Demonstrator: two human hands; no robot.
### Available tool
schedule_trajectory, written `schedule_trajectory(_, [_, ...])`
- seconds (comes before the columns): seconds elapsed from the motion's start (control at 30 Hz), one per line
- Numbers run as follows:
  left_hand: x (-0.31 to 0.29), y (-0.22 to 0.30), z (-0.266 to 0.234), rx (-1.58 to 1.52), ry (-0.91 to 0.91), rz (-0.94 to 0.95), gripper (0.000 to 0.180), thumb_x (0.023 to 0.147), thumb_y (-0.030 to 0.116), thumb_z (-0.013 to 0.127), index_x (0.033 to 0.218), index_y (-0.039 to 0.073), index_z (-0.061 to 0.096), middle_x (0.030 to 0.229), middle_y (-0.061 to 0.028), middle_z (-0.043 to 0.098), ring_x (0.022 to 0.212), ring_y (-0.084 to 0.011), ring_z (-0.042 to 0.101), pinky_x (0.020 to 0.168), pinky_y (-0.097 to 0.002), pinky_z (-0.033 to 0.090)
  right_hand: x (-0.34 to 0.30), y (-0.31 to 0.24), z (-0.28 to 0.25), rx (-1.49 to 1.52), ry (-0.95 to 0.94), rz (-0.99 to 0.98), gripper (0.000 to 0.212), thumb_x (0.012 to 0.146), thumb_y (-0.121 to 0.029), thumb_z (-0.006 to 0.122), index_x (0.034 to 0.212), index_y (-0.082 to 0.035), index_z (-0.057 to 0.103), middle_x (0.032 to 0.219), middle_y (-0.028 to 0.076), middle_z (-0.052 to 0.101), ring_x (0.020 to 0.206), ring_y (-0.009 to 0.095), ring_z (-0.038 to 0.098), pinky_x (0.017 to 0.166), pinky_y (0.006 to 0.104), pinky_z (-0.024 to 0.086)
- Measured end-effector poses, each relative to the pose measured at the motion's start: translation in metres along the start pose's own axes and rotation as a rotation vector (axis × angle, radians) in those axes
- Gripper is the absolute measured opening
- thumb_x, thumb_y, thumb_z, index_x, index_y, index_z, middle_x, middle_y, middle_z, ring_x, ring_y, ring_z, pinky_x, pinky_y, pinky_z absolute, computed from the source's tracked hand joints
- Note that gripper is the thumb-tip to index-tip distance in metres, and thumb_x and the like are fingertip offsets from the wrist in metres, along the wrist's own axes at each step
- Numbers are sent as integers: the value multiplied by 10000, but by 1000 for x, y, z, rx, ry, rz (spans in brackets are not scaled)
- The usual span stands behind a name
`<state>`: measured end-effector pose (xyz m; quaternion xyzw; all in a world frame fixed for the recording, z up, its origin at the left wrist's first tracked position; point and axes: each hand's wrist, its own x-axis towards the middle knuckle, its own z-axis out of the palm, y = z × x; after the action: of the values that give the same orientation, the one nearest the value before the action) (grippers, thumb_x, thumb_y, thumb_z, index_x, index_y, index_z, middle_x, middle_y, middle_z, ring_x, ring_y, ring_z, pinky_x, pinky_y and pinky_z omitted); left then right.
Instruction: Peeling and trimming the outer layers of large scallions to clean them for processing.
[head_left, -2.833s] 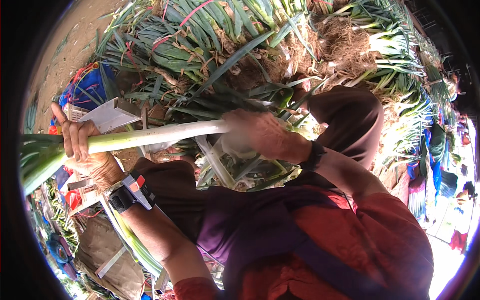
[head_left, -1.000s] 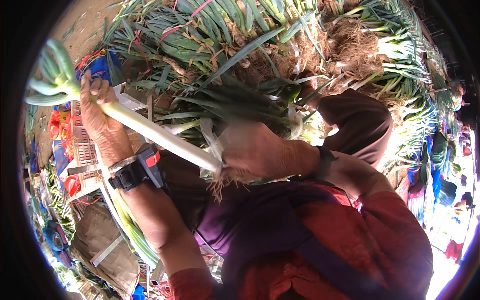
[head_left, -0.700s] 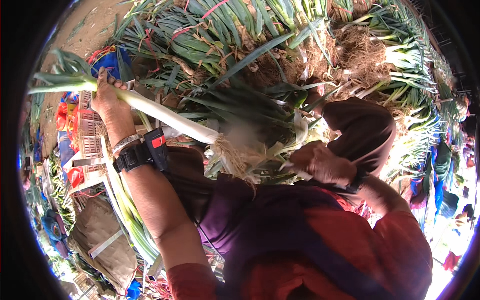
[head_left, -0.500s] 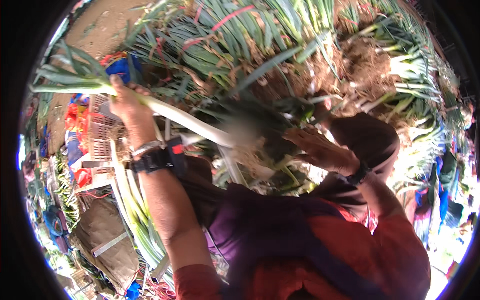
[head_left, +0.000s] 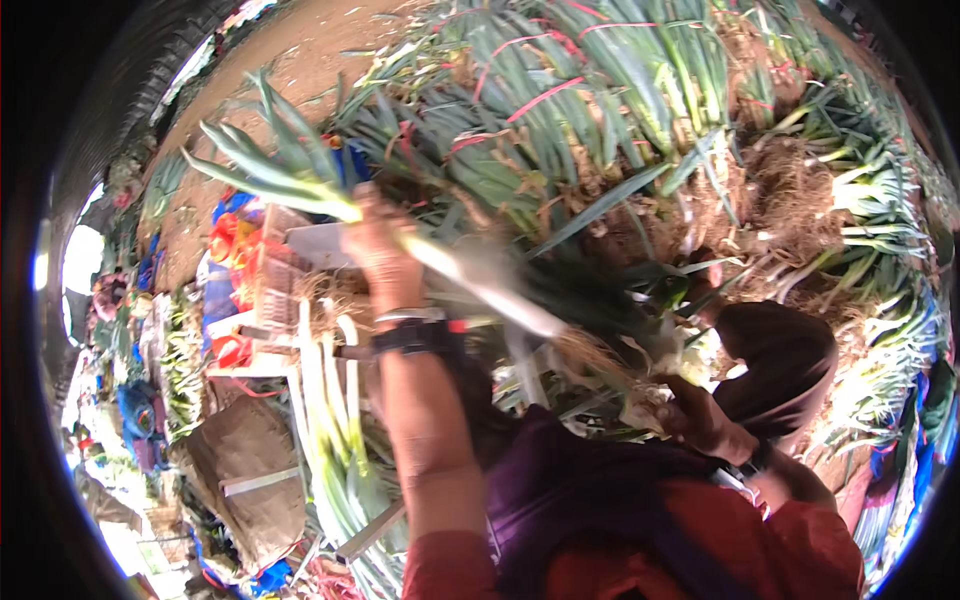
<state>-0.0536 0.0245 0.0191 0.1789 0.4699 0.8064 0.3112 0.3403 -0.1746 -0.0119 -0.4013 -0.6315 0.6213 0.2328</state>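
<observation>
My left hand [head_left: 385, 255] is closed around the stalk of a leek [head_left: 505, 300]. The leek slants across the view, its green leaves up to the left of the fist and its white root end down to the right. Below and to the right of the roots, my right hand [head_left: 697, 415] is apart from the stalk, its fingers curled in. A pale, leafy scrap shows at those fingertips; blur hides exactly what is gripped. Trimmed leaves and peelings [head_left: 590, 395] lie beneath, between my knees.
Bundles of leeks [head_left: 540, 120] tied with pink string lie ahead, with more leeks [head_left: 870, 230] along the right. A pale plastic crate [head_left: 275, 265] stands at left beside orange bags [head_left: 232, 245]. Loose leeks [head_left: 335, 430] lie near my left forearm, next to a brown sack [head_left: 250, 475].
My view has shifted left, so the scene sits farther right. The leek now tilts more steeply. My right hand has drawn down toward me, its fingers going from stretched out to curled.
</observation>
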Motion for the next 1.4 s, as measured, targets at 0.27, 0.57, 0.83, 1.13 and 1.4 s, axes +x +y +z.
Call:
schedule_trajectory(0.27, [39,-44,-38,-55,-273,-107,201,872,146,564,1054,61,567,664,36,432,521,-66,409,448,-224,366,18,-2,-95,-1319,430,-393,424,719,-119,590,1141,-80,590,1211,114,540,1079,291,523,860,404,437])
schedule_trajectory(0.57, [-154,-68,115,215,-690,-229,417,898,192,538,1286,67,452,660,19,456,460,-54,415,408,-200,374,113,41,39,391,136,-71,275,855,-240,653,977,-13,559,725,9,568,664,102,575,554,267,496])
schedule_trajectory(0.83, [-171,-52,133,303,-1362,-164,439,937,255,486,1277,-23,469,1146,-181,585,1005,-240,588,884,-356,460,122,51,-165,560,794,-207,132,823,-160,644,801,-56,565,661,-15,553,581,102,533,492,284,468])
schedule_trajectory(1.13, [-60,-23,77,388,-570,-132,416,919,304,549,1174,-24,542,944,-112,643,804,-173,612,771,-300,497,57,78,-511,-101,1566,41,182,845,-147,607,947,-2,569,802,95,610,702,176,605,627,333,517])
schedule_trajectory(1.4, [-29,0,21,203,-498,-171,440,915,300,544,1219,-15,507,1054,-100,619,908,-177,597,814,-318,488,305,87,-274,444,633,-146,232,821,-182,649,1000,-39,614,850,107,659,768,195,650,699,297,550])
